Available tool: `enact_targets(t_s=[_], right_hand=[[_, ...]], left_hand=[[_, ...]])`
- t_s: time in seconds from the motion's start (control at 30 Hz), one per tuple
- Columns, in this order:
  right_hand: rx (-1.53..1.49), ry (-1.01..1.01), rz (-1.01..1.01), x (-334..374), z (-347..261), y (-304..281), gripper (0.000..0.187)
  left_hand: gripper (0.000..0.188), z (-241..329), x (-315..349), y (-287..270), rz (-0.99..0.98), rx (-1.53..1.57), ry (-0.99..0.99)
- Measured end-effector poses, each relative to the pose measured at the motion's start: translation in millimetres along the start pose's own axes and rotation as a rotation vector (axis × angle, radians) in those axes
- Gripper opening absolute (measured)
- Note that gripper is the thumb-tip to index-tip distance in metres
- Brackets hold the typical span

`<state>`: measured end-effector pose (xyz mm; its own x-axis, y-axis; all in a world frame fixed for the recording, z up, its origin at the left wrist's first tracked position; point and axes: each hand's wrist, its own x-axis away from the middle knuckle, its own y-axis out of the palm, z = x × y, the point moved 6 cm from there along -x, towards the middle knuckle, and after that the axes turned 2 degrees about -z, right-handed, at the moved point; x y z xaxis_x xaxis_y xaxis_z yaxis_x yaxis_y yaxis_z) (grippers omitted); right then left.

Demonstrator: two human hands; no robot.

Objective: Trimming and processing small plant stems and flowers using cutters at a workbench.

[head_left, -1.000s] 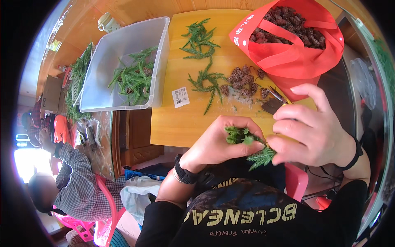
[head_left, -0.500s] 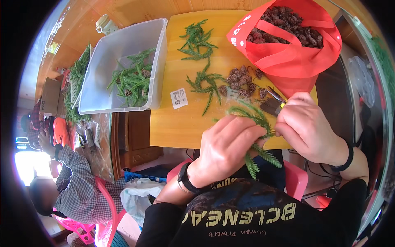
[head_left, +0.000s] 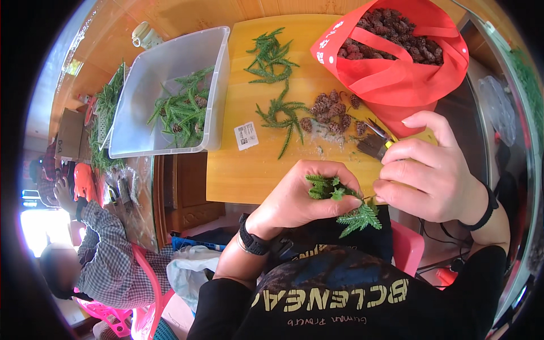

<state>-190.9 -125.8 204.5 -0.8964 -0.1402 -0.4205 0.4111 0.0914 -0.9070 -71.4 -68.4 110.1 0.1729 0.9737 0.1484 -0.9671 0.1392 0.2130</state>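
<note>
The left hand (head_left: 320, 195) is above the person's lap, just off the near edge of the yellow wooden counter (head_left: 243, 181). Its grip pinches a small bunch of green fir sprigs (head_left: 361, 218) between thumb and fingers, with needles sticking out on both sides of the thumb. The right hand (head_left: 433, 178) is just beside it, fingers bent and fingertips at the stem end of the bunch; whether that grip is pressed together on the stem, I cannot tell. A yellow-handled cutting tool (head_left: 379, 129) is beside the right hand, near a small heap of pine cones (head_left: 331, 110). To the left of the cones, more sprigs form a ring (head_left: 294, 106) with a loose cluster (head_left: 271, 48) beyond it, and a white label (head_left: 246, 136) lies nearby. A translucent tub (head_left: 164, 56) at the left holds sprigs and cones; a red bag (head_left: 396, 79) at the far right is full of cones. At left, a co-worker in a checked shirt (head_left: 116, 249) sits apart.
</note>
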Motion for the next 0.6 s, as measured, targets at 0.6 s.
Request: enact_targets(t_s=[0.6], right_hand=[[0.025,0.069,0.01,3.5,2.1,-1.4,0.013]], left_hand=[[0.012,-1.8,-1.7,-2.6,0.04,-0.043,0.093]])
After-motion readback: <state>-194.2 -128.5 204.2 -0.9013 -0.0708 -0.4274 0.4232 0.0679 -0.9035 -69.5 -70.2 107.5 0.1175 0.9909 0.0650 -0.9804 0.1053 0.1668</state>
